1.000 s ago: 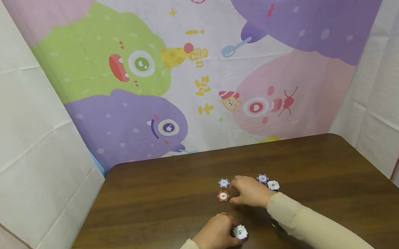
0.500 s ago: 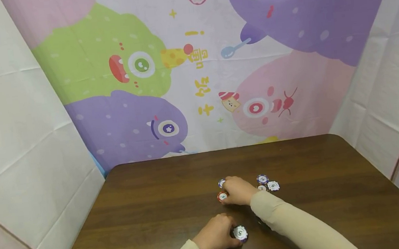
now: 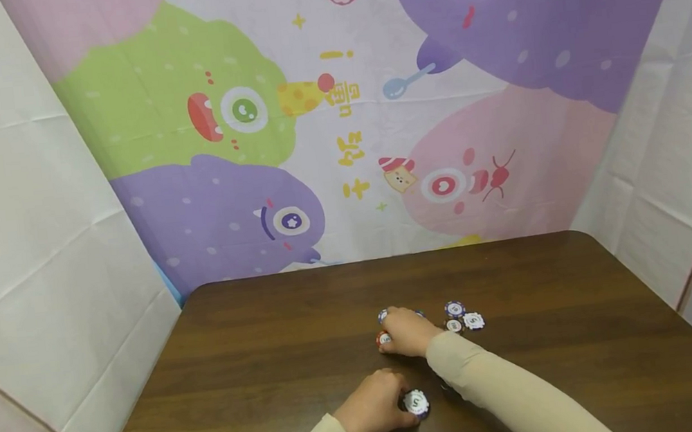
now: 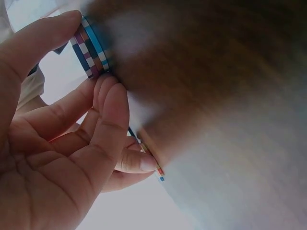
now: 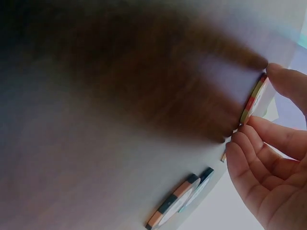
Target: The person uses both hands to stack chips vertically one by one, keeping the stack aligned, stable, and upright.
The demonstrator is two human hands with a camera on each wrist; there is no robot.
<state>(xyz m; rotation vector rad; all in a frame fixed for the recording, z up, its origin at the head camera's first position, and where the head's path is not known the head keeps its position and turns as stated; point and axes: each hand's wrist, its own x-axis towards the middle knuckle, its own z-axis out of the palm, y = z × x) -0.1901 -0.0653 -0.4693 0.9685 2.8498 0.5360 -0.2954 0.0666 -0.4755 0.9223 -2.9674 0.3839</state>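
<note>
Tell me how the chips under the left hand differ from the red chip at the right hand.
The chips at the left hand form a short stack with a white top face and blue and purple edge stripes; the red chip is single. The stack sits near the table's front edge, the red chip farther back. The left hand grips the stack's sides, while the right hand pinches the red chip's rim. Both are round, stripe-edged chips on the brown table.

The bench point(image 3: 260, 363) is dark brown wood grain with a smooth, faintly glossy finish that catches light near its far edge. The poker chips point(image 3: 415, 402) look like hard, smooth plastic with striped edges point(image 4: 91, 50) and white printed centres. The sleeves point(image 3: 513, 394) are soft matt beige cloth. Behind the far edge hangs a printed cartoon cloth point(image 3: 335, 106), flanked by creased white sheets point(image 3: 28, 226).
</note>
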